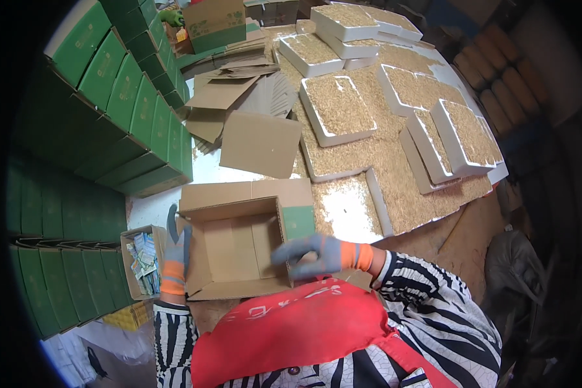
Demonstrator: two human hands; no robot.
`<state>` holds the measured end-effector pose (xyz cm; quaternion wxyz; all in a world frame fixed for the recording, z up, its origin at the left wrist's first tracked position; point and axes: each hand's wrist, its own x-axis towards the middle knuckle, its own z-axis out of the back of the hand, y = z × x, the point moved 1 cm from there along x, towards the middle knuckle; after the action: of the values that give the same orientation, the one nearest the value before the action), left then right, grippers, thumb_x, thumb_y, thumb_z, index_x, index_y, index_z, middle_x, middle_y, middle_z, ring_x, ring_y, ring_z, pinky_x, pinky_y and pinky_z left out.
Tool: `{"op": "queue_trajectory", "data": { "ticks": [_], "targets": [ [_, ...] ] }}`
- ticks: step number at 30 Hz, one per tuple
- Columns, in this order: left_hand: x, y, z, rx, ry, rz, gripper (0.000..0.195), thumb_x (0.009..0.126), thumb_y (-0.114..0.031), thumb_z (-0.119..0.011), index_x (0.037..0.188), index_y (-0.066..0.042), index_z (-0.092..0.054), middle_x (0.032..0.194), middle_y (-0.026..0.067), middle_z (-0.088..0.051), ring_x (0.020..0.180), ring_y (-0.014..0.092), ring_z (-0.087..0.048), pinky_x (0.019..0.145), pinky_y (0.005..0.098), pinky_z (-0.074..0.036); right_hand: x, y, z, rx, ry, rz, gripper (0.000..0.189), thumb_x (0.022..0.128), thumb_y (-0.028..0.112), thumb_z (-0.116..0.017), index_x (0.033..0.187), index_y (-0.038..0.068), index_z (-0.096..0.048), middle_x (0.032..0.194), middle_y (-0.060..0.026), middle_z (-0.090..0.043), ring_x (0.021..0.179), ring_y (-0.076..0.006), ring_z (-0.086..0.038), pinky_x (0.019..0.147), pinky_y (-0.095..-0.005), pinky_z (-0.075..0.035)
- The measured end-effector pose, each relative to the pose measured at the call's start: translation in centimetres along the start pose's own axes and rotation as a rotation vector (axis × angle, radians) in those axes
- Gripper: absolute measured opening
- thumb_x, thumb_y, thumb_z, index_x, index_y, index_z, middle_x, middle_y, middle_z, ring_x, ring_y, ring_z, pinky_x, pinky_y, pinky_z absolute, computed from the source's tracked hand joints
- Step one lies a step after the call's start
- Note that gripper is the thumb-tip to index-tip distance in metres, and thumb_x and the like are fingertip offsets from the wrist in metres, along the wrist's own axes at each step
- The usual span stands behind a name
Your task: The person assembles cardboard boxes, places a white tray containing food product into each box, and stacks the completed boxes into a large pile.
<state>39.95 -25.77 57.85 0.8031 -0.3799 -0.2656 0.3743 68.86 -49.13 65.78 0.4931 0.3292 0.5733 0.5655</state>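
An open cardboard box [233, 247] with a partly green outside lies before me, its flaps spread and its inside bare. My left hand [177, 252], in a grey and orange work glove, rests along the box's left side with its fingers stretched out. Over the right wall reaches my right hand [315, 254] in a matching glove, its fingers apart and blurred by motion. I cannot tell whether those fingers touch the wall. Just left of my left hand stands a small carton [145, 262] of printed packets [145, 257].
Green boxes [140, 111] are stacked high on the left. Loose cardboard sheets [259, 143] lie behind the open box. White foam trays [337, 109] filled with tan grain-like flakes cover the table at right, among loose flakes [388, 160]. A green-gloved hand [172, 18] shows at the far back.
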Motion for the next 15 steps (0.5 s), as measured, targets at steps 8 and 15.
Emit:
{"op": "queue_trajectory", "data": {
  "ticks": [8,15],
  "targets": [
    [-1.4,6.1,-2.1,-0.394,-0.366,0.439,0.059,0.090,-0.015,-0.056,0.144,-0.003,-0.033,0.131,0.0093,-0.049,0.114,0.018,-0.048,0.093,0.0284,-0.043,2.7,-14.0,21.1,-0.444,-1.176,-0.279,0.062,0.078,0.023,-0.070,0.136,0.017,-0.047,0.101,-0.0150,-0.068,0.089,-0.0318,-0.065,0.082,-0.0387,-0.051],
    [-2.1,10.2,-0.6,0.077,-0.190,0.480,0.065,0.094,-0.032,-0.050,0.145,0.002,-0.027,0.146,0.0219,-0.035,0.134,0.034,-0.035,0.108,0.0364,-0.029,1.4,-15.3,22.6,-0.622,-1.088,-0.279,0.045,0.081,0.028,-0.067,0.121,0.014,-0.053,0.101,-0.0137,-0.068,0.093,-0.0348,-0.064,0.083,-0.0418,-0.050]
  ]
}}
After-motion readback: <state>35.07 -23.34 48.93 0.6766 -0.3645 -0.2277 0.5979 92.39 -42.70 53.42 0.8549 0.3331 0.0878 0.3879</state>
